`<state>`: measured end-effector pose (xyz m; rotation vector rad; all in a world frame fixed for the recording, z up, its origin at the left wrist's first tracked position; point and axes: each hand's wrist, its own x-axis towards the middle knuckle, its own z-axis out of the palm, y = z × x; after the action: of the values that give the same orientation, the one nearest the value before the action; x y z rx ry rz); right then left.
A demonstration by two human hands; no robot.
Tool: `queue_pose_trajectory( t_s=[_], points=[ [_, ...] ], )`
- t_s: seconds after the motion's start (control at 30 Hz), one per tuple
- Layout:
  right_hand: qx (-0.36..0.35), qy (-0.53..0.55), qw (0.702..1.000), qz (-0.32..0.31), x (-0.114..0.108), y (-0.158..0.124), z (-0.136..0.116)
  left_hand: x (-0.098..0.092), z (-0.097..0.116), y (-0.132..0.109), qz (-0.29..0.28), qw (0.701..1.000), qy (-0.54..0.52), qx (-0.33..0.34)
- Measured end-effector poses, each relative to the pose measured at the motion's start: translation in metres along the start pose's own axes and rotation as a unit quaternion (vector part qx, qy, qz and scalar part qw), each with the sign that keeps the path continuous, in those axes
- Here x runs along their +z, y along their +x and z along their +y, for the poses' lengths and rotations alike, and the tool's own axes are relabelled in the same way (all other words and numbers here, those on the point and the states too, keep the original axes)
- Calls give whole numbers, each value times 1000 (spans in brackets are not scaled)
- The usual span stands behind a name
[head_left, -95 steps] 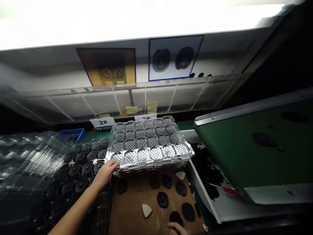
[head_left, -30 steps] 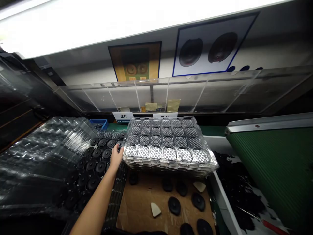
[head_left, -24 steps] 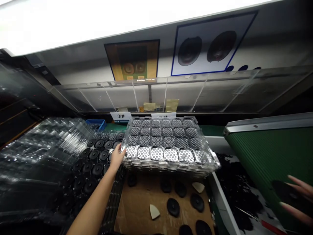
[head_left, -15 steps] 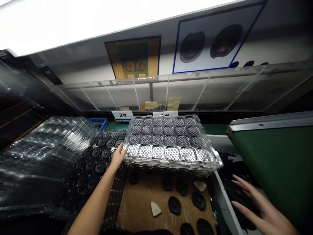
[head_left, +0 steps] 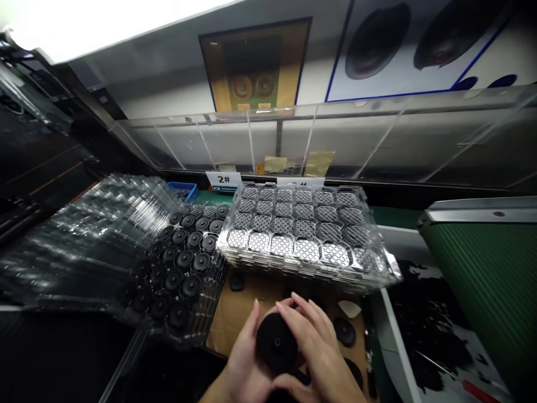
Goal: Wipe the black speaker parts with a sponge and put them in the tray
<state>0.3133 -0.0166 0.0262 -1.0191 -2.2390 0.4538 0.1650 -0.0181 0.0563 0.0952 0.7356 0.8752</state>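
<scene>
My left hand [head_left: 247,364] and my right hand [head_left: 314,352] hold a round black foam-covered part [head_left: 274,342] between them, low in the middle of the view, above a brown cardboard sheet [head_left: 235,330]. Behind my hands sits a stack of clear plastic trays [head_left: 302,235], their pockets filled with silver-grey mesh-patterned discs. To the left, a clear tray [head_left: 184,268] holds rows of round black parts. More black parts [head_left: 344,332] and a cream wedge-shaped piece [head_left: 349,309] lie on the cardboard.
Stacked empty clear trays [head_left: 84,240] lie at the left. A small blue bin [head_left: 182,191] and a "2#" label [head_left: 224,180] stand at the back, below a clear acrylic shield [head_left: 268,143]. At the right are a green conveyor belt [head_left: 490,280], black scraps [head_left: 428,330] and a red-handled tool [head_left: 478,390].
My left hand has left the tray stack's corner, and my right hand has come in from the black scraps. Both now meet at the front on a round black part. The view has shifted slightly.
</scene>
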Motion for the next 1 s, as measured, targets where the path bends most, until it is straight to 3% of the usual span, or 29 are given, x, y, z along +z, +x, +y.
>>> queue_pose_trajectory(
  t_s=[0.1, 0.2, 0.37, 0.73, 0.9, 1.0],
  points=[
    [63, 20, 998, 5, 2, -12, -6, 5, -4, -9, -64, 983, -167, -35],
    [104, 71, 992, -7, -6, -26, -10, 3, -4, -19, -98, 978, -183, -34],
    [125, 125, 984, 3, -11, -38, -24, 1, -10, -29, -107, 977, -179, -44],
    [133, 167, 976, -39, 0, -30, -34, -2, -16, -32, -72, 985, -152, -44],
    [155, 178, 971, -22, 6, -24, -29, -17, -18, -42, -63, 988, -139, 4],
    [179, 205, 962, -35, 19, -23, -31, -31, -22, -48, -19, 994, -101, 45]
  ],
)
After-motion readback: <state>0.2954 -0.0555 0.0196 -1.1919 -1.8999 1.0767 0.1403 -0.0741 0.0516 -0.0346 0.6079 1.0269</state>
